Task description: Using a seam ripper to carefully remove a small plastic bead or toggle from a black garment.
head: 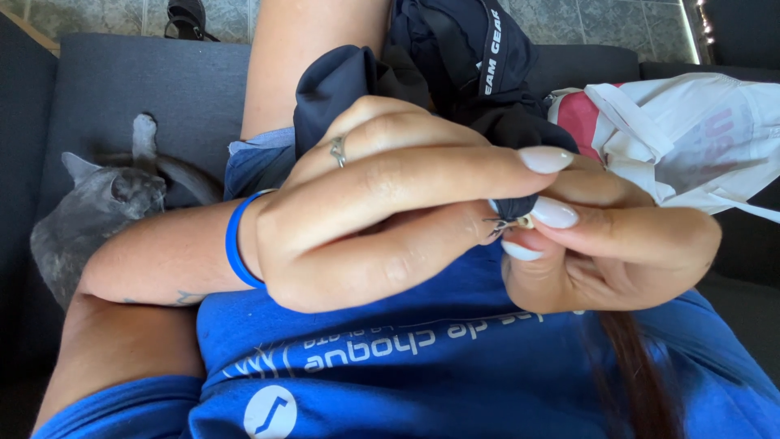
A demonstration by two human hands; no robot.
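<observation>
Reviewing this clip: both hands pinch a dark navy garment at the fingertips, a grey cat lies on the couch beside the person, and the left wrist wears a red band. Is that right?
Not quite: the head view shows the wristband on the left hand is blue, not red. The rest holds: the left and right hand pinch the dark navy garment at the fingertips, and a grey cat lies on the couch beside the person.

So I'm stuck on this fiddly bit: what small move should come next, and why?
Probably ease the small metal piece further along the dark garment. The left hand pinches the fabric's tip and the right hand grips the piece at that spot, so both are set for a short push.
</observation>
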